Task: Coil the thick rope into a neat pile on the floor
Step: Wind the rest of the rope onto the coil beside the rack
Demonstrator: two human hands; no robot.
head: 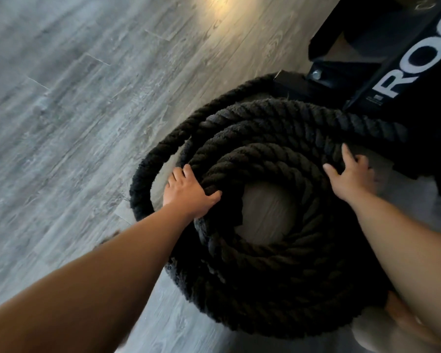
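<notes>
From the head camera, the thick black rope lies on the grey wood-grain floor in a round stack of loops, with a patch of bare floor showing in its middle. One looser outer loop bows out to the left and runs up toward a black metal frame at the upper right. The left hand grips the coil's left side, fingers curled over the outside and thumb hooked over the top strands. The right hand rests on the coil's far right side with fingers spread flat against the rope. The frame carries large white letters reading "RO", the rest cut off, a small unreadable label below them, and a silver bolt.
</notes>
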